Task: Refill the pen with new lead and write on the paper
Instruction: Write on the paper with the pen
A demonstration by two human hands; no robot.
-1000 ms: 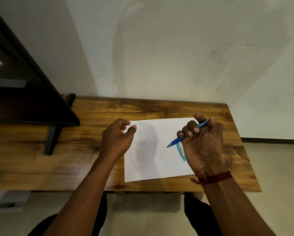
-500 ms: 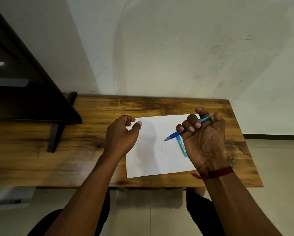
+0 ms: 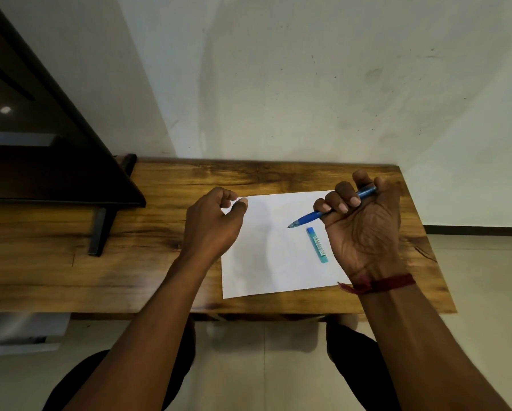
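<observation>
A person's right hand, palm turned up and wrist bent back, is raised over the right edge of a white sheet of paper on a wooden surface; its grip is curled tight round a blue pen, whose tip slants down and left just above the page. A small blue lead case lies flat on the paper just beside that hand. The left hand is poised at the sheet's upper left corner, fingers loosely curled and half open, holding nothing. A red thread circles the right wrist. A dark screen stands at left
</observation>
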